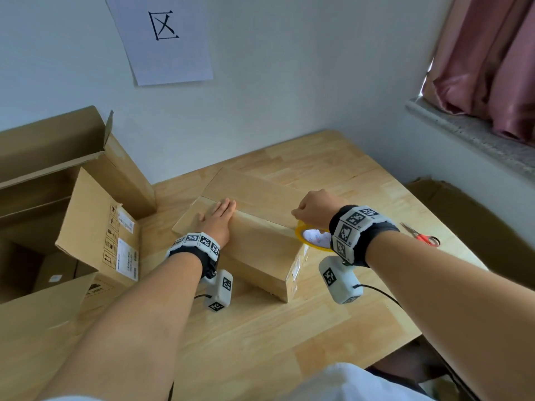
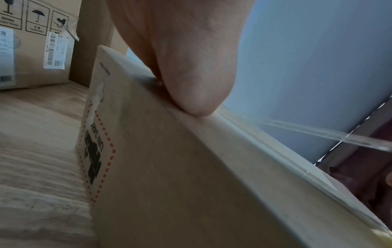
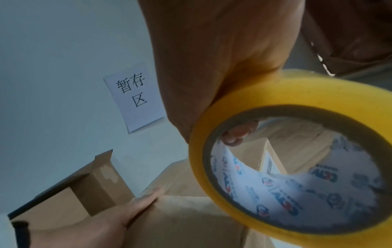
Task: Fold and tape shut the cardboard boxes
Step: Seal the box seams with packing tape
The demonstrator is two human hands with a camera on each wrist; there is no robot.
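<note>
1. A closed brown rectangular cardboard box [image 1: 254,227] lies flat near the middle of the light wooden table [image 1: 289,337], its top flaps folded shut.
2. The left hand [image 1: 217,221] lies palm down on the box top beside the centre seam, fingers straight and pressed together.
3. The right hand [image 1: 314,208] grips a yellow roll of clear packing tape [image 1: 314,238] at the box's right end, fingers curled through its core.
4. A clear strip of tape [image 2: 318,134] stretches from the roll to the box top, along the seam.
5. Red-handled scissors [image 1: 421,234] lie on the table to the right, well apart from the box.
6. A large open cardboard carton [image 1: 72,198] stands at the left.
</note>
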